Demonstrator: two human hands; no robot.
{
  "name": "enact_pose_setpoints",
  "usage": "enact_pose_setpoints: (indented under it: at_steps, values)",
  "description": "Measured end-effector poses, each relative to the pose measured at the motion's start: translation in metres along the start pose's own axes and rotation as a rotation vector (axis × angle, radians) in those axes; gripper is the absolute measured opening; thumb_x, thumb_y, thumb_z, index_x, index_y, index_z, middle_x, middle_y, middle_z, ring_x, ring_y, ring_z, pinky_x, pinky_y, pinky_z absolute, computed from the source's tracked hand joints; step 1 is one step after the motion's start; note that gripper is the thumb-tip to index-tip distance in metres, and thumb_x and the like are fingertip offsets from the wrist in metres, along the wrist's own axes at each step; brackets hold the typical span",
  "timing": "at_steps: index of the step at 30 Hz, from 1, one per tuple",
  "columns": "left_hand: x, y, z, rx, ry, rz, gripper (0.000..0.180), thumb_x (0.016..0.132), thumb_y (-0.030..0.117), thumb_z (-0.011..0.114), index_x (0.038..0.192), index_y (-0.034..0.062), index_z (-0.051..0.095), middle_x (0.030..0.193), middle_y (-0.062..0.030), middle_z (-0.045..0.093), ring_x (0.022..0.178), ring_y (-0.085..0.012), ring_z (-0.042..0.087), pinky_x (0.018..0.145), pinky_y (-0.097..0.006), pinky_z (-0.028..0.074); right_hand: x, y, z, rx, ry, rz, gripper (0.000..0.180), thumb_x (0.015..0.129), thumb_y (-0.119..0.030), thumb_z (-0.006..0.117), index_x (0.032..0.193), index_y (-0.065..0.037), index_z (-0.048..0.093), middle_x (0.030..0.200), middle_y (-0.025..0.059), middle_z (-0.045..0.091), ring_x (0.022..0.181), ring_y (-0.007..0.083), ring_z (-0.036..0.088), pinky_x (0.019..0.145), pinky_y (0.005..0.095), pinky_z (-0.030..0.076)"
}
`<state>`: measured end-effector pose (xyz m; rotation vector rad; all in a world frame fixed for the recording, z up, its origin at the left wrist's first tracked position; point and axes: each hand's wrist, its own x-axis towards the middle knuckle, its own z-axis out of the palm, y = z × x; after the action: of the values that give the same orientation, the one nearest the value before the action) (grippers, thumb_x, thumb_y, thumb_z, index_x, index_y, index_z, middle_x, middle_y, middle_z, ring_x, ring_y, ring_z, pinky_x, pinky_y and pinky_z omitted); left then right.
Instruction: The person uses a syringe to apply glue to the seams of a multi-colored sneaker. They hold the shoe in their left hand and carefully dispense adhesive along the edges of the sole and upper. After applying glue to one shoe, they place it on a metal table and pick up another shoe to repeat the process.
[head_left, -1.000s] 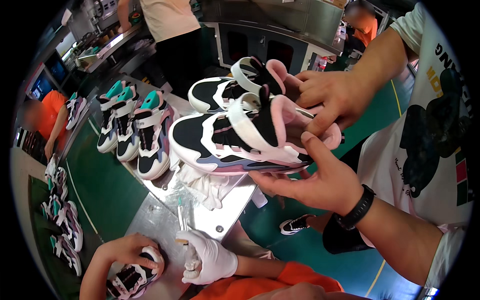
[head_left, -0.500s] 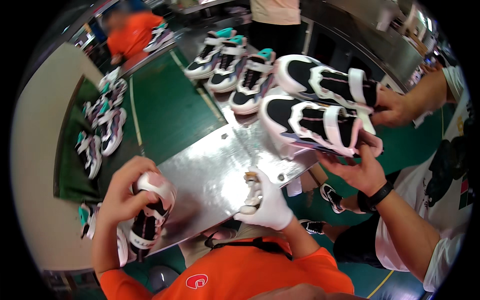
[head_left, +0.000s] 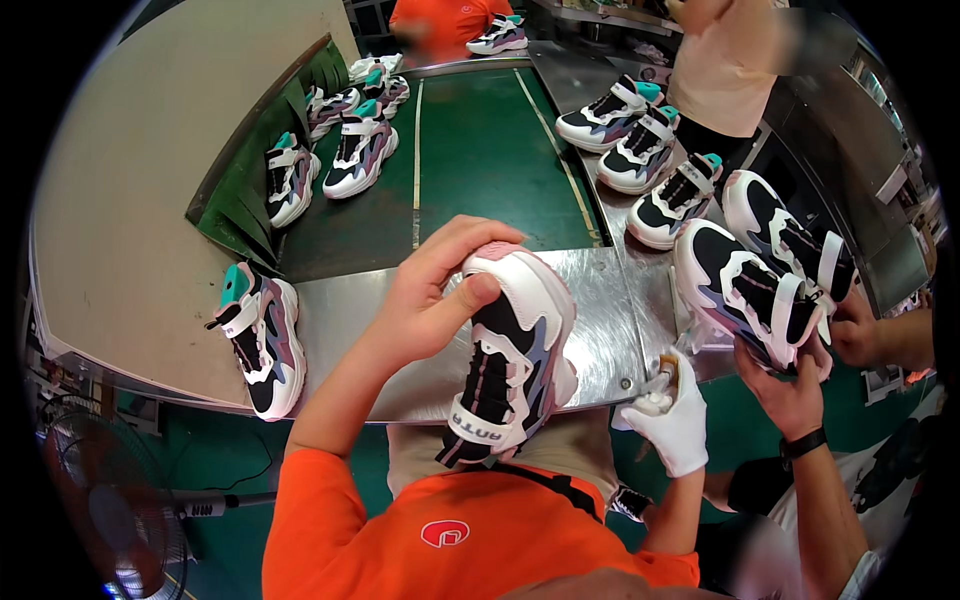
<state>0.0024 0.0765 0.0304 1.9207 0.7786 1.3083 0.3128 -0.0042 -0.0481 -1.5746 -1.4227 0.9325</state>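
My bare left hand (head_left: 440, 295) grips a sneaker (head_left: 505, 365) by its toe. The sneaker is black and white with pink and blue-grey parts. It hangs toe up in front of my body, with its strap end lowest. My right hand (head_left: 672, 415) wears a white glove and is at the table's near right edge, apart from the sneaker. Its fingers are curled in around something small and whitish that I cannot make out. Just right of it, a co-worker's two hands (head_left: 790, 395) hold a pair of matching sneakers (head_left: 745, 290), toes toward the table.
Another sneaker (head_left: 265, 345) stands at the left on the metal table edge (head_left: 350, 340). Several more stand by the green flap (head_left: 250, 170) and along the right metal ledge (head_left: 640, 285). A green belt (head_left: 490, 160) lies between. A fan (head_left: 110, 500) is at lower left.
My left hand has brought its sneaker from the left side to the front of my body. My view has turned left. The co-worker still holds the pair.
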Motion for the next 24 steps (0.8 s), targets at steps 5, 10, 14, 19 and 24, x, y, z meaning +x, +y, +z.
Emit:
enact_pose_setpoints:
  at_steps: [5, 10, 14, 19, 24]
  values:
    - [0.012, 0.002, 0.001, 0.089, -0.070, 0.082, 0.040, 0.094, 0.034, 0.057, 0.119, 0.0025, 0.060, 0.110, -0.0111, 0.060, 0.104, -0.0235, 0.057, 0.092, -0.033, 0.043, -0.001, -0.018, -0.019, 0.560, -0.229, -0.080, 0.091, 0.071, -0.045, 0.076, 0.136, 0.007, 0.040, 0.097, 0.0158, 0.064, 0.069, 0.0165, 0.061, 0.060, 0.0251, 0.049]
    - [0.022, 0.001, 0.006, 0.134, -0.103, 0.109, 0.037, 0.094, 0.031, 0.057, 0.118, 0.0024, 0.061, 0.110, -0.0127, 0.061, 0.104, -0.0248, 0.058, 0.092, -0.034, 0.044, 0.019, -0.064, -0.027, 0.811, -0.474, -0.265, 0.115, 0.060, -0.064, 0.074, 0.137, 0.010, 0.031, 0.097, 0.0265, 0.060, 0.064, 0.0281, 0.060, 0.054, 0.0319, 0.048]
    - [0.026, 0.002, 0.007, 0.129, -0.103, 0.114, 0.037, 0.094, 0.030, 0.057, 0.117, 0.0018, 0.061, 0.109, -0.0134, 0.061, 0.102, -0.0257, 0.058, 0.092, -0.035, 0.044, 0.029, -0.076, -0.021, 0.943, -0.608, -0.354, 0.076, 0.079, -0.034, 0.068, 0.133, 0.010, 0.037, 0.090, 0.0304, 0.061, 0.059, 0.0313, 0.061, 0.052, 0.0347, 0.051]
    - [0.029, 0.002, 0.007, 0.163, -0.112, 0.104, 0.043, 0.094, 0.037, 0.055, 0.115, 0.0007, 0.062, 0.108, -0.0129, 0.061, 0.102, -0.0246, 0.058, 0.091, -0.034, 0.044, 0.041, -0.077, -0.008, 0.970, -0.631, -0.348, 0.050, 0.090, -0.015, 0.062, 0.129, 0.010, 0.043, 0.083, 0.0315, 0.062, 0.053, 0.0315, 0.061, 0.048, 0.0344, 0.050]
    - [0.027, 0.000, 0.006, 0.161, -0.105, 0.110, 0.047, 0.094, 0.041, 0.055, 0.115, 0.0001, 0.062, 0.108, -0.0124, 0.061, 0.101, -0.0239, 0.059, 0.091, -0.033, 0.044, 0.038, -0.087, -0.008, 0.921, -0.597, -0.326, 0.050, 0.090, -0.016, 0.061, 0.128, 0.011, 0.044, 0.084, 0.0325, 0.062, 0.054, 0.0316, 0.061, 0.048, 0.0343, 0.050]
